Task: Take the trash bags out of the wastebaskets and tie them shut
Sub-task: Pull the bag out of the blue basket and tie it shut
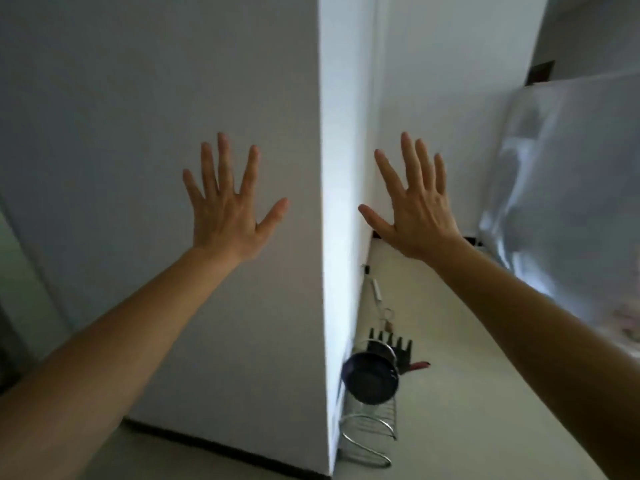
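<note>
Pale floor (450, 393) meets a white wall corner (323, 237), at whose foot a wire rack (370, 441) holds a dark pan (370, 377). Farther out, the left hand (227, 220) and right hand (417, 220) hover apart, fingers (223, 161) spread wide, holding nothing. Where the trash bags are cannot be told.

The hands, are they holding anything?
No. The left hand and the right hand are both held up with fingers spread wide, and nothing is in either one.
</note>
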Demonstrator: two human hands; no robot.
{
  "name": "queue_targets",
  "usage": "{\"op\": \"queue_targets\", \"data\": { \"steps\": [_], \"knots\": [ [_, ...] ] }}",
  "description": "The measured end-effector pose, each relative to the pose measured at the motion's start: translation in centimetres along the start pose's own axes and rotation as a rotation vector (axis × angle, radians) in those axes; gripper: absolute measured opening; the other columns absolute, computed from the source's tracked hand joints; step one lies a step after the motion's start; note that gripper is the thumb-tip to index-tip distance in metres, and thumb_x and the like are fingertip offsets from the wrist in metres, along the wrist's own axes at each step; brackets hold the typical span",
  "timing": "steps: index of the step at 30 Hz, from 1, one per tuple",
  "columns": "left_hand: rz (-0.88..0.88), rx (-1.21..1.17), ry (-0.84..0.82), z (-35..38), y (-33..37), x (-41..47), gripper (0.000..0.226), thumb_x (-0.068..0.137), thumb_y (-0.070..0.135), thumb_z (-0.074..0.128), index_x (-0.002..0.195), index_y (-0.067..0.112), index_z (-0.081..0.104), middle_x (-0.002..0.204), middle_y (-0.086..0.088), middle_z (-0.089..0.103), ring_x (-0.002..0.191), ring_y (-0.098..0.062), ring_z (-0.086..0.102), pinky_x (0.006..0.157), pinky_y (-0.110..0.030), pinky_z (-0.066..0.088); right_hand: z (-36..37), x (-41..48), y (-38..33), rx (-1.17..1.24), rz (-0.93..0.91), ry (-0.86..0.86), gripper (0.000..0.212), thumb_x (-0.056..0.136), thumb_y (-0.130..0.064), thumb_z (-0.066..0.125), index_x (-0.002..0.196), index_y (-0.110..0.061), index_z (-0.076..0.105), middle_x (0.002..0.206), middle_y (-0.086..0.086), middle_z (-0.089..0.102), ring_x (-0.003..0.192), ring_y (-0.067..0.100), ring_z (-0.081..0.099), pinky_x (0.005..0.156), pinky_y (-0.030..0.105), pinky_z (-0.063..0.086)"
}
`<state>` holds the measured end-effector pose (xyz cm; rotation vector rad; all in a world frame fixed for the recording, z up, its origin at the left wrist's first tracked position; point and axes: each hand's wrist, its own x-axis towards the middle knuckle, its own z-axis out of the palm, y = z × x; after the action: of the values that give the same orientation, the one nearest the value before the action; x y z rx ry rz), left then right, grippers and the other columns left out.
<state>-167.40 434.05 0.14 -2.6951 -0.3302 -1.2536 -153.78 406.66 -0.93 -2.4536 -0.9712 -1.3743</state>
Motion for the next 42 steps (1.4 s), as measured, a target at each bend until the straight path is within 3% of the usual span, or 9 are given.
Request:
{"op": "queue_targets", "data": {
  "steps": [7,12,16,21,25,29,33,37,42],
  "knots": [
    [0.225,-0.235,-0.130,8.5,30.0,2.5,0.084,0.092,0.078,0.017,0.159,0.031,-0.002,0.167,-0.013,-0.010,0.152,-0.040,-0.006,0.115,-0.071,0.008,-7.0,-17.7,27.2,-0.288,0.200,-0.234,0.085,0.092,-0.072,0.029,0.159,-0.027,0.003,0.165,0.016,-0.009,0.152,0.037,-0.005,0.120,0.058,0.003],
    [0.426,-0.378,-0.227,13.3,49.1,4.8,0.082,0.091,0.080,0.015,0.158,0.037,-0.006,0.167,-0.008,-0.015,0.152,-0.039,-0.007,0.114,-0.068,0.003,-12.0,-26.8,42.1,-0.458,0.482,-0.290,0.085,0.091,-0.072,0.031,0.159,-0.026,0.009,0.166,0.016,-0.004,0.152,0.037,-0.001,0.120,0.058,0.005],
    [0.568,-0.531,-0.270,18.1,62.6,5.7,0.076,0.095,0.073,0.016,0.158,0.036,-0.003,0.165,-0.006,-0.018,0.152,-0.038,-0.007,0.115,-0.068,0.004,-13.0,-33.0,50.7,-0.573,0.624,-0.374,0.087,0.092,-0.074,0.027,0.159,-0.026,0.000,0.165,0.016,-0.009,0.152,0.035,-0.005,0.120,0.059,0.006],
    [0.772,-0.638,-0.246,22.9,78.7,8.4,0.072,0.097,0.065,0.014,0.159,0.029,0.007,0.167,-0.010,0.002,0.152,-0.040,0.006,0.117,-0.068,0.005,-14.2,-36.5,60.7,-0.750,0.705,-0.469,0.084,0.093,-0.073,0.023,0.159,-0.025,0.002,0.166,0.016,-0.005,0.152,0.037,-0.004,0.120,0.059,0.005],
    [0.916,-0.737,-0.207,24.1,91.8,11.5,0.073,0.098,0.062,0.013,0.160,0.025,0.010,0.167,-0.010,0.007,0.152,-0.039,0.012,0.117,-0.067,0.005,-17.2,-38.4,67.6,-0.897,0.806,-0.469,0.083,0.094,-0.069,0.023,0.159,-0.022,0.006,0.165,0.017,-0.002,0.152,0.039,0.002,0.119,0.060,0.011],
    [1.029,-0.882,-0.197,23.1,104.6,11.9,0.070,0.098,0.062,0.016,0.160,0.028,0.009,0.167,-0.009,0.008,0.153,-0.036,0.011,0.118,-0.062,0.005,-21.5,-42.5,73.2,-1.006,0.906,-0.472,0.083,0.094,-0.067,0.028,0.159,-0.022,0.004,0.165,0.017,-0.005,0.152,0.037,-0.001,0.120,0.058,0.007],
    [1.149,-0.981,-0.177,22.2,117.2,9.7,0.067,0.101,0.058,0.022,0.160,0.027,0.011,0.168,-0.009,0.007,0.153,-0.034,0.010,0.120,-0.063,0.007,-25.5,-48.9,78.5,-1.108,1.031,-0.462,0.082,0.095,-0.067,0.029,0.159,-0.022,0.009,0.166,0.016,-0.003,0.152,0.036,0.000,0.121,0.056,0.002],
    [1.246,-1.030,-0.183,21.7,130.6,6.6,0.066,0.102,0.056,0.021,0.160,0.027,0.008,0.168,-0.009,0.001,0.154,-0.035,0.005,0.120,-0.062,0.006,-28.5,-55.9,86.1,-1.159,1.148,-0.503,0.081,0.095,-0.069,0.024,0.159,-0.022,0.009,0.166,0.015,-0.006,0.152,0.035,-0.002,0.119,0.060,0.010],
    [1.312,-1.014,-0.256,20.1,146.3,5.3,0.072,0.095,0.064,0.002,0.159,0.031,-0.006,0.167,-0.007,-0.014,0.154,-0.032,-0.008,0.120,-0.061,0.001,-32.4,-61.7,99.1,-1.151,1.293,-0.489,0.081,0.094,-0.071,0.019,0.159,-0.025,0.000,0.164,0.014,-0.016,0.152,0.035,-0.010,0.119,0.060,0.007]
  ]
}}
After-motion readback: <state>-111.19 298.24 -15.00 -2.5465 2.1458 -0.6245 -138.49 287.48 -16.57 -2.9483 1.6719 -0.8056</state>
